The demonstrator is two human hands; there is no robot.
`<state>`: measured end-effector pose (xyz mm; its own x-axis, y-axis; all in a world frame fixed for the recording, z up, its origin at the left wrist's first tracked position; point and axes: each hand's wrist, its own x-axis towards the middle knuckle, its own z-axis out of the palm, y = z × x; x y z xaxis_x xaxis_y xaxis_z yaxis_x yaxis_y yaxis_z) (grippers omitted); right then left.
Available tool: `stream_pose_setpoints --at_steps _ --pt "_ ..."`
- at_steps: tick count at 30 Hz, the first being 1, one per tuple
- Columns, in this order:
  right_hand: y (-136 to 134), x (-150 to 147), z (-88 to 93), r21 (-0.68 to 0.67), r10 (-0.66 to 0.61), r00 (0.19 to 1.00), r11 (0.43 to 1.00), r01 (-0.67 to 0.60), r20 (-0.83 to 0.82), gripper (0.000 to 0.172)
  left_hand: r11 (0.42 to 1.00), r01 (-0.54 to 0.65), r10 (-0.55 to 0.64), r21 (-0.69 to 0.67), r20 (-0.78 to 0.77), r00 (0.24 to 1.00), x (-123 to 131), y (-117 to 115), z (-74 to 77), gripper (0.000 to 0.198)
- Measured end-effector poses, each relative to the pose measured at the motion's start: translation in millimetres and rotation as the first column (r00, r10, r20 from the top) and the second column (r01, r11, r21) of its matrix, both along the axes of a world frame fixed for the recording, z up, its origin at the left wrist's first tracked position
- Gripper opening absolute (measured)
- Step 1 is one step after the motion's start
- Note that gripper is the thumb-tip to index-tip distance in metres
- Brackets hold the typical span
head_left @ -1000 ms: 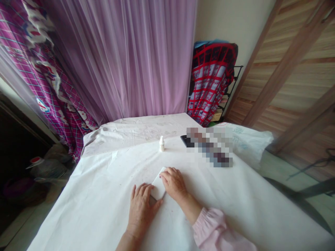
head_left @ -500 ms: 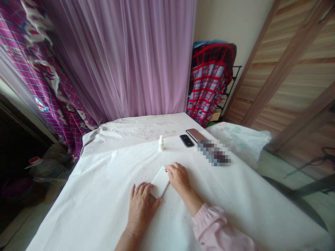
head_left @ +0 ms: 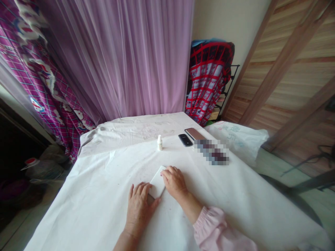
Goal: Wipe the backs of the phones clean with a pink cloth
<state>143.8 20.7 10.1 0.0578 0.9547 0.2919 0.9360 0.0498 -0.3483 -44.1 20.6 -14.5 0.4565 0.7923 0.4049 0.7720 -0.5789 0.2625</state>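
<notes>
A small folded white sheet [head_left: 157, 181] lies on the table's white cloth [head_left: 99, 195]. My left hand [head_left: 138, 205] rests flat on the sheet's near corner, fingers stretched out. My right hand [head_left: 175, 182] presses on the sheet's right side with its fingers curled down onto it. A pink sleeve [head_left: 217, 226] covers my right forearm.
A small white bottle [head_left: 159, 143] stands further back. Behind it to the right lie a dark phone [head_left: 185, 139] and a brownish phone [head_left: 194, 134]. A white bag [head_left: 238, 139] sits at the table's right corner. Purple curtains hang behind.
My right hand slid toward the sheet's far right edge and then came back over its right side. My left hand stayed on the near corner.
</notes>
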Motion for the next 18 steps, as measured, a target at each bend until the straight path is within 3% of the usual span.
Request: stream_pose_setpoints --at_steps 7,18 --pt "-2 -1 2.0 -0.001 0.029 0.999 1.0 -0.029 -0.02 0.02 1.0 -0.001 0.001 -0.012 0.0 1.0 0 1 -2.6 0.038" --pt "5 15 -5.2 -0.026 -0.1 0.995 0.995 0.099 -0.011 0.021 1.0 -0.001 0.002 -0.025 0.02 1.0 0 0 1.2 0.036"
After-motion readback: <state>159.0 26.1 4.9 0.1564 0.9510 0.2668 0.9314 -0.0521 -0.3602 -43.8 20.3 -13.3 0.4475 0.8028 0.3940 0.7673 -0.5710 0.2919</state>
